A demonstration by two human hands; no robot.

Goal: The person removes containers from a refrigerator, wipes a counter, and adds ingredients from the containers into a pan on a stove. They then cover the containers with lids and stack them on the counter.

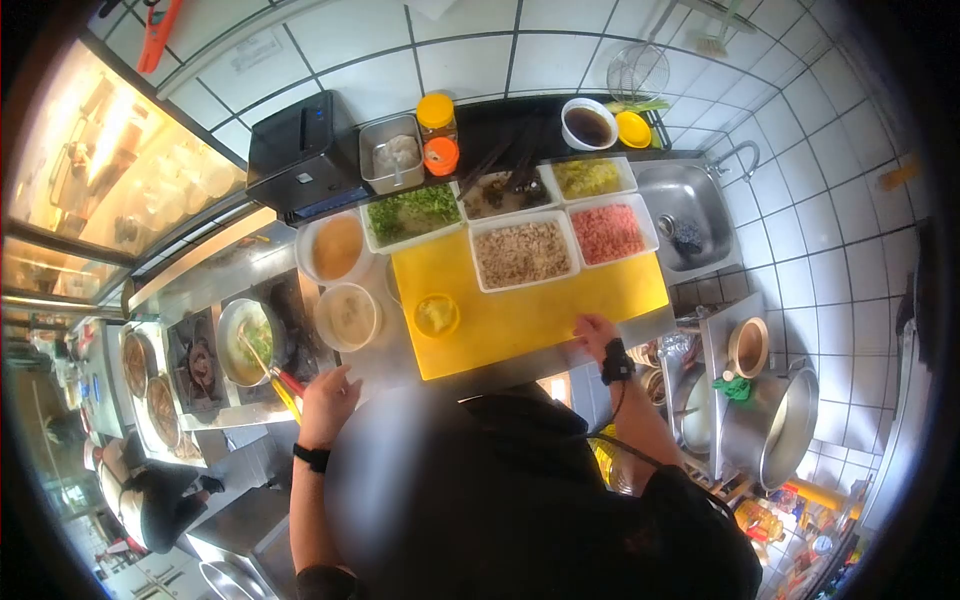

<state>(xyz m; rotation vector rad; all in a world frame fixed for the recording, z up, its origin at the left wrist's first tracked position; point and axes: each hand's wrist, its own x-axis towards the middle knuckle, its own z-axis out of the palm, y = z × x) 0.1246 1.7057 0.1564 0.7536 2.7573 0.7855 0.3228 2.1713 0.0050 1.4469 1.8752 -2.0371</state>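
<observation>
My left hand (331, 402) hovers at the counter's front edge, holding nothing, its fingers loosely bent and apart. Just left of it, a red handle (288, 384) and a yellow handle (288, 397) point out from a pan (250, 342) on the stove, with greens and light utensils in it. My right hand (597, 336) is by the front edge of a yellow cutting board (540, 325), empty, with fingers loosely curled. On the board are a small yellow bowl (436, 314) and a white tub of chopped pale brown food (522, 252).
Behind stand tubs of chopped greens (412, 214), pink diced food (608, 235) and yellow pieces (590, 178). Two round containers (348, 317) sit between stove and board. A sink (697, 222) is at right, a big pot (790, 430) below. Another person (150, 490) is far left.
</observation>
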